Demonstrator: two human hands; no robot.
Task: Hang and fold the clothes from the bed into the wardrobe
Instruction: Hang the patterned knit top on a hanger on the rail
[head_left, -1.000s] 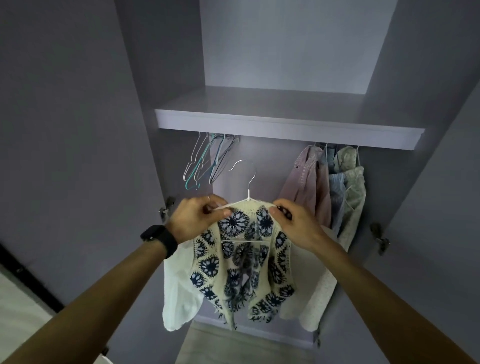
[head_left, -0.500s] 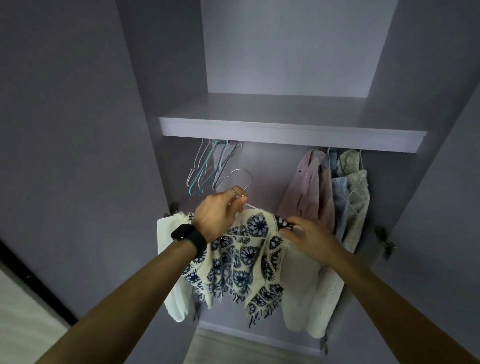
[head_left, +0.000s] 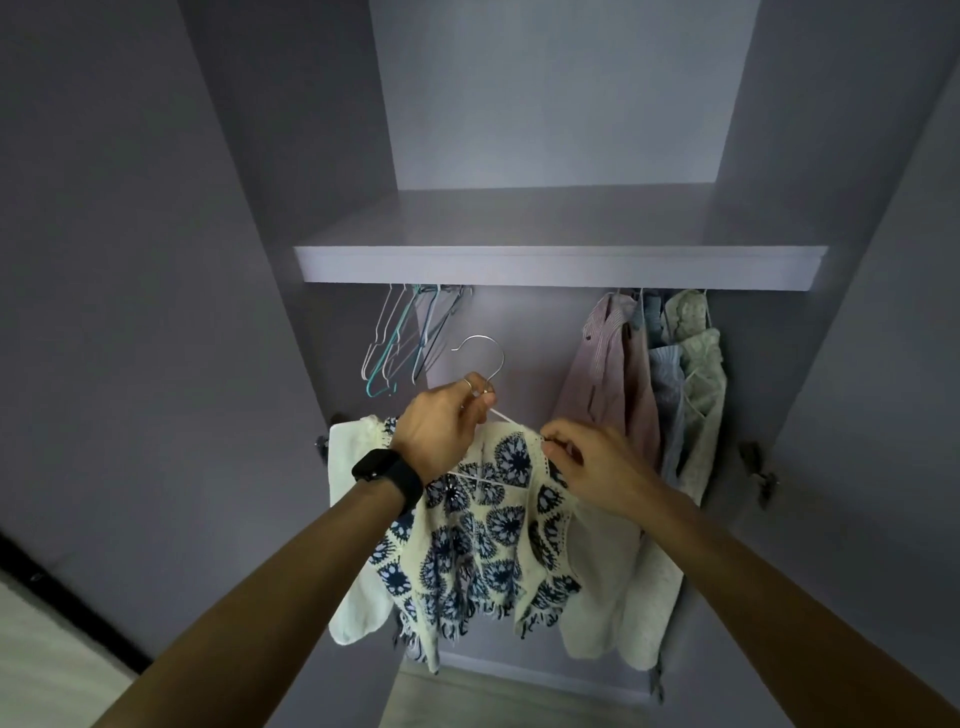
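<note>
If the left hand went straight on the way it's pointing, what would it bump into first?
Probably the wardrobe's back panel, in the gap between the empty hangers and the hung clothes; depth is hard to judge.

i'm looking into an open grey-lilac wardrobe (head_left: 545, 130). its left door (head_left: 130, 312) and right door (head_left: 893, 415) stand swung out to either side, with a metal hinge (head_left: 758, 467) on the right one. a shelf (head_left: 561, 265) spans the width, its front edge catching dim light. pale wood floor (head_left: 519, 696) shows below.
</note>
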